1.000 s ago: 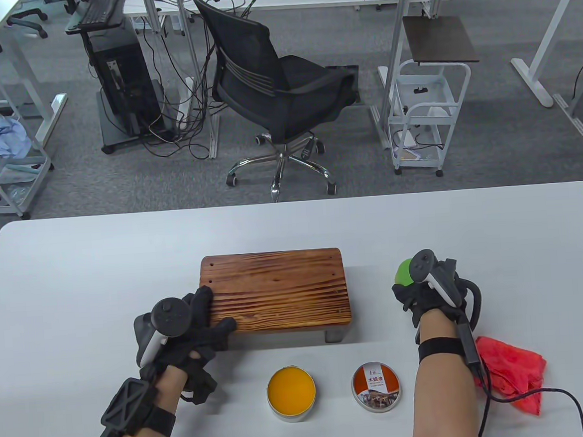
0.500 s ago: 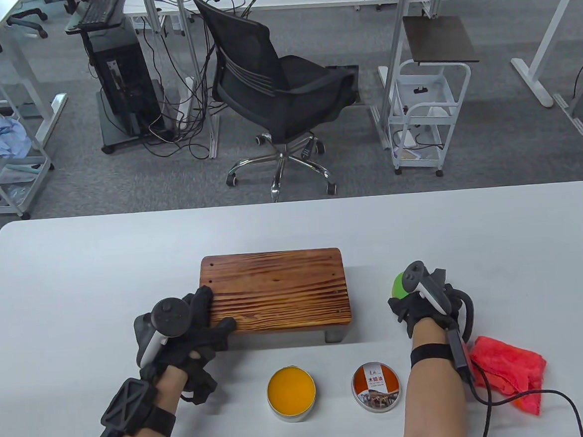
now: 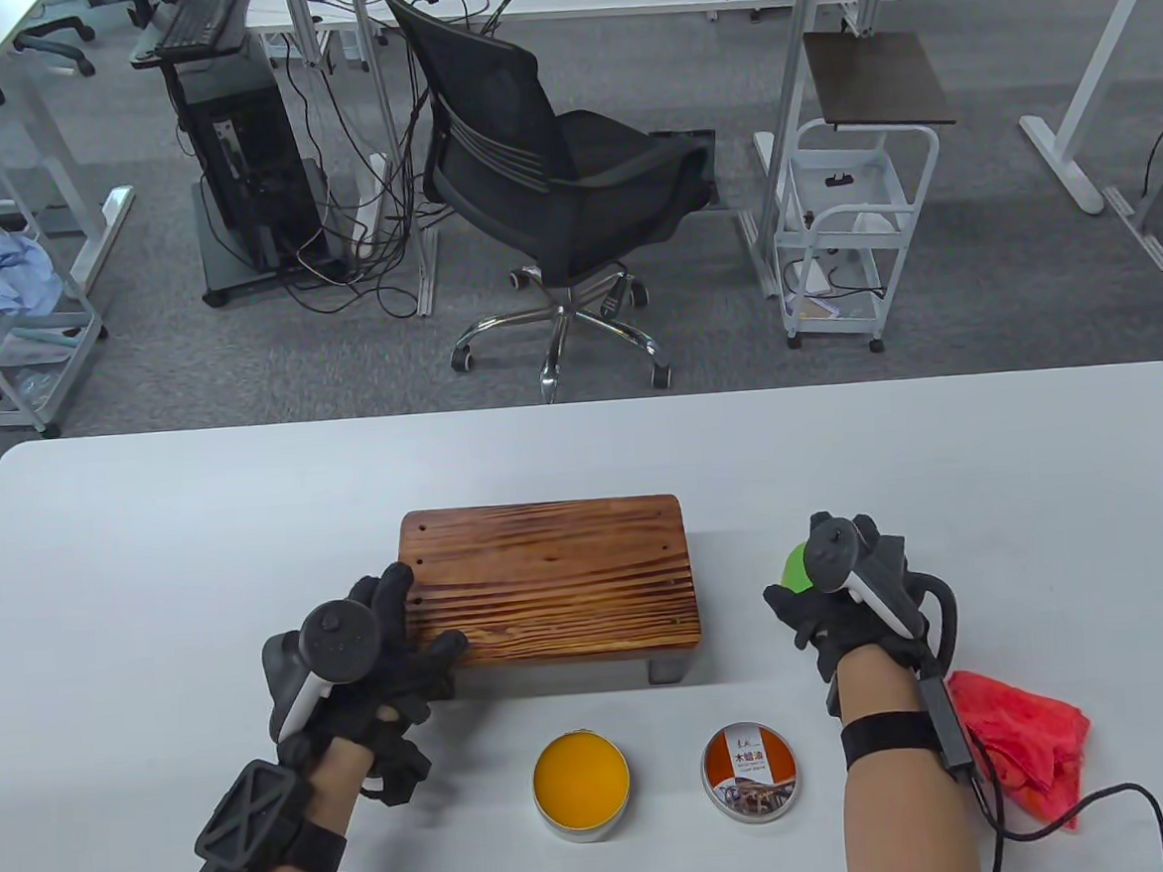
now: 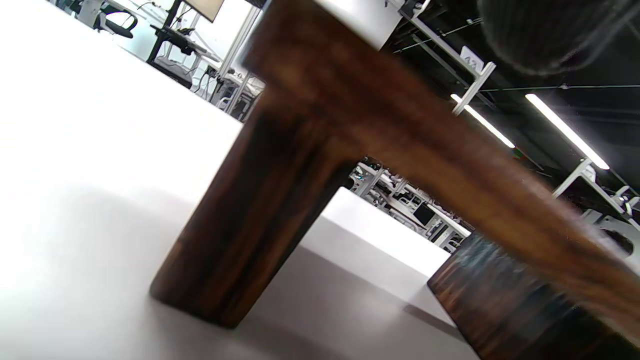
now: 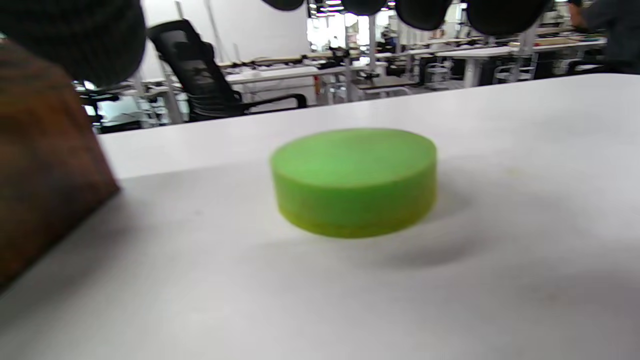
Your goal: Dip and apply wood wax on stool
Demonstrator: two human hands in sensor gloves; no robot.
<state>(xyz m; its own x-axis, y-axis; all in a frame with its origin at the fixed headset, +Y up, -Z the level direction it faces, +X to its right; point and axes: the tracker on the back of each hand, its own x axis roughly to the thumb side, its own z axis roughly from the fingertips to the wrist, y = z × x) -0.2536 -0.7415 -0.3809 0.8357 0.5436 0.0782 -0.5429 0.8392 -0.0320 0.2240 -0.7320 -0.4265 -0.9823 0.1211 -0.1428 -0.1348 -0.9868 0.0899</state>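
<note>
We are still holding the stool with our spread left hand while our open right hand is moving back over the green sponge, ready to grab it.

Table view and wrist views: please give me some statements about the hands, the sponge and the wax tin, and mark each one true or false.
1. The left hand rests on the stool at its near left corner. True.
2. The right hand has lifted the green sponge off the table. False: the sponge lies flat on the table, the fingers above it.
3. The wax tin is open, showing orange wax. True.
4. The lid lies on the stool. False: it lies on the table, right of the tin.
5. The red cloth covers the tin. False: it lies beside the right forearm.
</note>
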